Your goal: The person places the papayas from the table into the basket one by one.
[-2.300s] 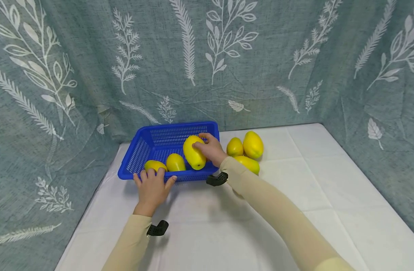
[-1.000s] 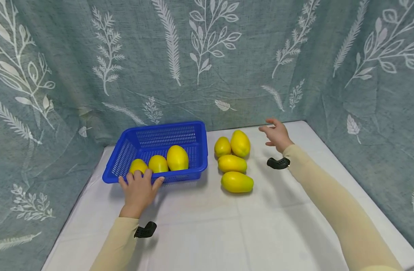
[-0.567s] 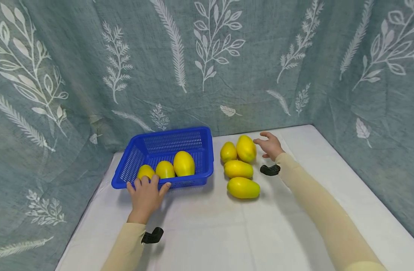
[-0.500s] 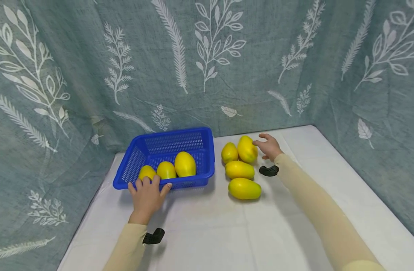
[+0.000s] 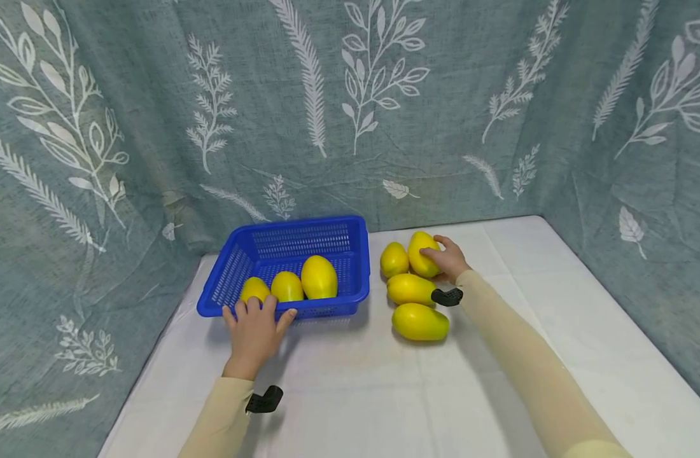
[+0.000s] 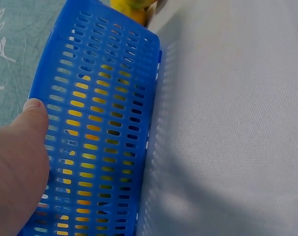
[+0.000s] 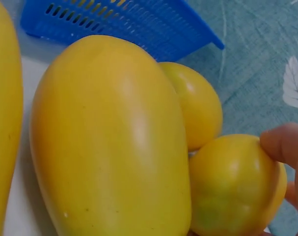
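Note:
My left hand [image 5: 252, 336] holds the front rim of a blue plastic basket [image 5: 358, 306], fingers hooked over the edge. In the left wrist view the thumb lies against the rim. Three yellow papayas [image 5: 319, 278] sit inside along the basket's near wall. Right of the basket, my right hand [image 5: 450, 259] grips the rear right papaya [image 5: 422, 252], thumb on top and fingers round its far side. The right wrist view shows that papaya [image 7: 234, 189] beside a smaller one [image 7: 200, 105], with a large one [image 7: 109, 137] nearer the camera.
Several papayas lie on the white tablecloth [image 5: 350, 394] right of the basket, including a greenish-tipped one [image 5: 420, 322] nearest the front. A patterned green curtain [image 5: 453, 114] closes off the back and sides. Black camera mounts [image 5: 265, 399] sit at both wrists.
My right hand placed a papaya in the basket, went out to the right, then came back left and took hold of the rear right papaya. The left hand stays on the rim.

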